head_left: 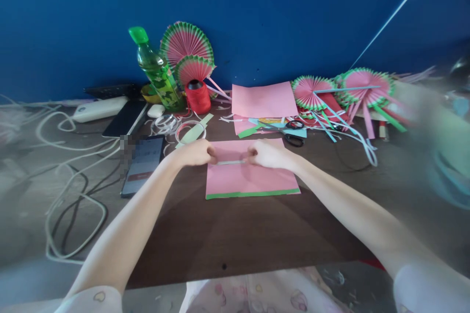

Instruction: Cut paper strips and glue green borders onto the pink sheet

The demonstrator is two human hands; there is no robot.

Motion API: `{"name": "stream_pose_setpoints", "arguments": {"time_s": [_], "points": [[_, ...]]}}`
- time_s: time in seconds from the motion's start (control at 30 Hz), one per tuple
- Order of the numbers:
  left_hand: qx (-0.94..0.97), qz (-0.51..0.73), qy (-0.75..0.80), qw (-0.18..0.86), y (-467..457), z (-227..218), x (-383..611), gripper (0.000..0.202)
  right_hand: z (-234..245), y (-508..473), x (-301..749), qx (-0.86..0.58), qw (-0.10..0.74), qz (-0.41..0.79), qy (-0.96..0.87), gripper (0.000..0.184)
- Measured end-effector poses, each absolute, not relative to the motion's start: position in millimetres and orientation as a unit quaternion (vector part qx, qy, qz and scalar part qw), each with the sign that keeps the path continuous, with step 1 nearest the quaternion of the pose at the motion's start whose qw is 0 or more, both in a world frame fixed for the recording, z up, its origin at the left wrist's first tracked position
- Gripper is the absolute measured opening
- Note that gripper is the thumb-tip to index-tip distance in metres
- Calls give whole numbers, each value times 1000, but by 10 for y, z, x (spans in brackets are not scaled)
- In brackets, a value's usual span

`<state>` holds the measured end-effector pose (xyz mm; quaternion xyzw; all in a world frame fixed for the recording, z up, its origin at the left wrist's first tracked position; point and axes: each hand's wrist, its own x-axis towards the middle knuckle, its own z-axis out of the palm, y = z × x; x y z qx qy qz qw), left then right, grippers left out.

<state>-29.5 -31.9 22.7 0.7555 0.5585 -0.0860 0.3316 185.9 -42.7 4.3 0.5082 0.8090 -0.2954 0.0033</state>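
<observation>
A pink paper sheet (249, 181) with a green near edge lies on the dark brown table (227, 239). My left hand (195, 152) and my right hand (267, 153) rest over its far part, fingers pinched. Between them they hold the two ends of a thin white strip (231, 162) stretched across the pink sheet.
Black-handled scissors (293, 133), more pink paper (263, 100) and paper scraps lie beyond. Pink-green paper fans (186, 45) (362, 85) stand at the back, with a green bottle (158, 72) and red thread spool (198, 95). A phone (144, 163), tape rolls (190, 129) and white cables (69, 156) lie left.
</observation>
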Motion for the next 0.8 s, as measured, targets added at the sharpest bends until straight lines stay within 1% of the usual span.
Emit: {"name": "stream_pose_setpoints", "arguments": {"time_s": [0.4, 0.8], "points": [[751, -80, 558, 345, -334, 231, -289, 15, 47, -434, 1852, 514, -1, -305, 802, 23], [755, -88, 557, 335, -335, 228, -290, 16, 61, -440, 1855, 515, 2, -303, 802, 20]]}}
